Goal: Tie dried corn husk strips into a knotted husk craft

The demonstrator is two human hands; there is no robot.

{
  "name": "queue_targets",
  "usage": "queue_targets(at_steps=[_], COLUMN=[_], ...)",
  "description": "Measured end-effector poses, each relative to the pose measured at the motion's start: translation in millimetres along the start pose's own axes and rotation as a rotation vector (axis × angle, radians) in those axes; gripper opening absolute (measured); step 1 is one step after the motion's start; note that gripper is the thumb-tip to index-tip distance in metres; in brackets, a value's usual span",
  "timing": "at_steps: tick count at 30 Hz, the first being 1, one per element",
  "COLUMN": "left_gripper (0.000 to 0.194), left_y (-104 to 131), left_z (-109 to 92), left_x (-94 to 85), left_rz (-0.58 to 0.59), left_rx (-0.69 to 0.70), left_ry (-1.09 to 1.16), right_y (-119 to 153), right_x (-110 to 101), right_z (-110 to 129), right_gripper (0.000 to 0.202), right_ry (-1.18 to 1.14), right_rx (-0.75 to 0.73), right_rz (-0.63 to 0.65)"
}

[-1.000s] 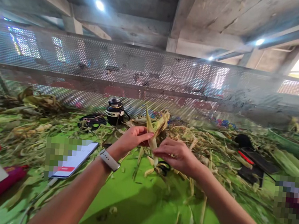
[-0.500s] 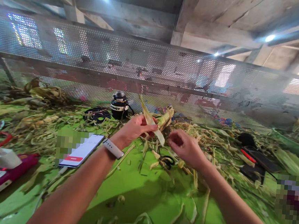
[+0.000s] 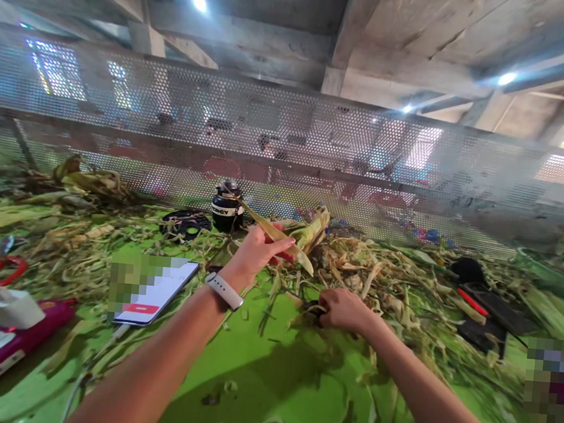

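A black flask (image 3: 226,210) stands beyond a phone (image 3: 163,294).

Before me, one bright green table (image 3: 254,360), strewn with dry husk scraps (image 3: 351,260) and bearing one phone (image 3: 169,292), one magenta power strip (image 3: 45,327), one red-handled tool (image 3: 22,272), one black lidded container (image 3: 226,222), beside it one flat black openwork piece (image 3: 174,221), and, to my right, one dark slab-like device (image 3: 503,306).

black bottle (image 3: 226,210) reads "ergy"

Your right hand (image 3: 345,310) partly hides a black tool (image 3: 312,310); beyond the tabletop's (image 3: 234,355) far edge, shapes (image 3: 268,144) blur.
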State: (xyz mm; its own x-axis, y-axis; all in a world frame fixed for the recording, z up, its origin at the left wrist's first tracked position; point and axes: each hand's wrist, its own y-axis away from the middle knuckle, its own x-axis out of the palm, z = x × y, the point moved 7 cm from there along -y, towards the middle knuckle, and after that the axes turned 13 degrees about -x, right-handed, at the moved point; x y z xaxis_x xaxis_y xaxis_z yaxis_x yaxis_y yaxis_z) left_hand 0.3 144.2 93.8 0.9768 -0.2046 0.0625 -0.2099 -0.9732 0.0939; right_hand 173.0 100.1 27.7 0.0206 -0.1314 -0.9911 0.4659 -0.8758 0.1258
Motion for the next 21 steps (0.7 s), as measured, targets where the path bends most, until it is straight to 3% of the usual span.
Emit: queue_targets(at_steps=[15,21], left_gripper=[0.02,0.021], left_y=[2.6,-0.9], left_z=[-1.2,2.9], left_x=[3.7,8.7], left_rz=[0.032,0.101], left_rx=[-0.011,0.009], left_ry=[0.027,0.055], right_y=[-0.2,-0.9], right_x=[0.1,1.3], right_z=[1.8,-0.1], right_gripper=[0.021,0.022], right_ry=[0.028,0.027], right_rx=[0.012,0.024], right_rz=[-0.021,-0.006])
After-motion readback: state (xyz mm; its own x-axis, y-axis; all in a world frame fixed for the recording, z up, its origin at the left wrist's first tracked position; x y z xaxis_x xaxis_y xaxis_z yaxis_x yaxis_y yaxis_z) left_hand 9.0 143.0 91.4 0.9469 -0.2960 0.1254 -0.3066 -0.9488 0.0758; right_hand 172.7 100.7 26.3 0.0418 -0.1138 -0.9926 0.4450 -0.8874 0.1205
